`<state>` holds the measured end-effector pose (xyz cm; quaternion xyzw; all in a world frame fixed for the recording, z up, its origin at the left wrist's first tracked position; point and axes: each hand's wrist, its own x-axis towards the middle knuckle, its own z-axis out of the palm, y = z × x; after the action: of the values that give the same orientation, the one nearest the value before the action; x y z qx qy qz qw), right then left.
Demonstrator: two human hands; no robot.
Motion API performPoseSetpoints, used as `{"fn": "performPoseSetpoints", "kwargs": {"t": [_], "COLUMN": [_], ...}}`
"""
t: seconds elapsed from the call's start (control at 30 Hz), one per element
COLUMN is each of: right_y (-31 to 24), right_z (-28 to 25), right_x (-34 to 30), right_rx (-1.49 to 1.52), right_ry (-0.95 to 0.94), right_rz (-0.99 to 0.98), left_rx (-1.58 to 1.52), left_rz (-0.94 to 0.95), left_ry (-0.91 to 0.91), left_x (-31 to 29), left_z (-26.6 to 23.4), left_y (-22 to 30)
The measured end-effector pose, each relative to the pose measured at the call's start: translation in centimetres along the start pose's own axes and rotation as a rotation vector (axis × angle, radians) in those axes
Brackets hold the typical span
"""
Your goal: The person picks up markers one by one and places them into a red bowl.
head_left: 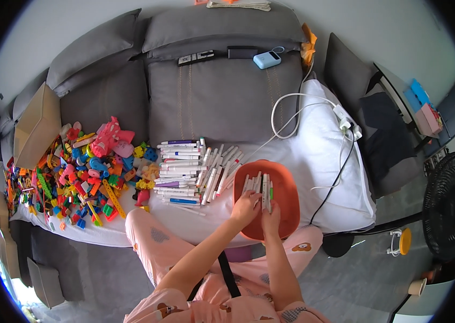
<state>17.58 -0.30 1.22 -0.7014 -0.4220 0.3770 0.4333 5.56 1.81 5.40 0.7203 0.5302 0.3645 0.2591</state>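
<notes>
An orange-red plastic basin (290, 207) sits on the white cover in front of me, and both my hands reach into it. My left hand (246, 209) is closed around white markers (251, 183) at the basin's left side. Close beside it, my right hand (271, 218) grips a few upright markers (266, 189), one with a green strip. The lower ends of these markers are hidden by my fingers. Left of the basin lies a large pile of white markers (180, 167) with coloured caps, some in a stack and others slanting toward the basin.
A heap of colourful toy pieces (90, 177) spreads at the left, beside a tipped beige box (39, 129). Grey sofa cushions (222, 97) rise behind. A power strip (346, 119) with cables lies on white bedding (313, 129) at right. A black fan (447, 204) stands far right.
</notes>
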Motion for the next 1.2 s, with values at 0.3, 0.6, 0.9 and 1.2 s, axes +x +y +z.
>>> {"fn": "performPoseSetpoints", "kwargs": {"t": [0.3, 0.6, 0.9, 1.2], "right_y": [-6.7, -3.5, -1.5, -2.8], "right_z": [8.7, 18.3, 16.7, 14.3], "right_x": [-5.6, -6.0, -6.6, -7.9], "right_rx": [-0.192, -0.753, -0.803, -0.447], "right_ry": [-0.205, -0.4, -0.539, -0.325], "right_rz": [-0.751, -0.749, -0.686, -0.669], "left_rx": [0.094, 0.227, -0.1, -0.548], "left_rz": [-0.455, -0.689, -0.714, -0.811], "left_ry": [0.238, -0.009, 0.424, 0.72], "left_x": [-9.5, -13.6, -14.9, -13.6], "left_z": [-7.4, -10.7, -9.7, -7.5], "left_y": [-9.3, -13.2, -14.2, -16.5]}}
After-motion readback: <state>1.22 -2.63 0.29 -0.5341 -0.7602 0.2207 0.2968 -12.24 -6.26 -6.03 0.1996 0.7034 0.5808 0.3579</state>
